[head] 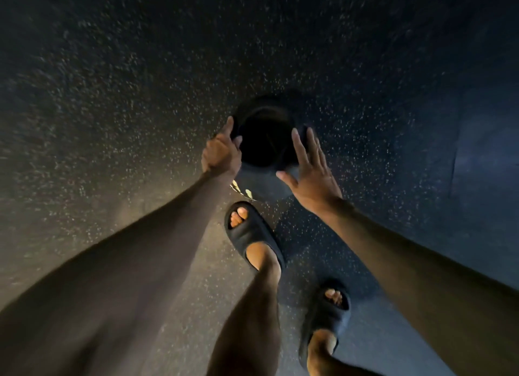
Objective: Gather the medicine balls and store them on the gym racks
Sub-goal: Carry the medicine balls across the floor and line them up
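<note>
A black medicine ball (265, 135) sits in the middle of the head view over the speckled floor. Its lower part looks grey with pale yellow marks (243, 190). My left hand (222, 152) presses against its left side, index finger up along the edge and the other fingers curled. My right hand (310, 176) lies on its right side, fingers spread, thumb across the grey lower part. The ball is clasped between both hands. I cannot tell whether it rests on the floor or is lifted. No rack is in view.
Dark speckled rubber flooring (140, 108) fills the view, lit warm at the left and dim blue at the right. A seam in the floor (453, 162) runs at the right. My two feet in black slides (252, 235) (327, 316) stand just behind the ball.
</note>
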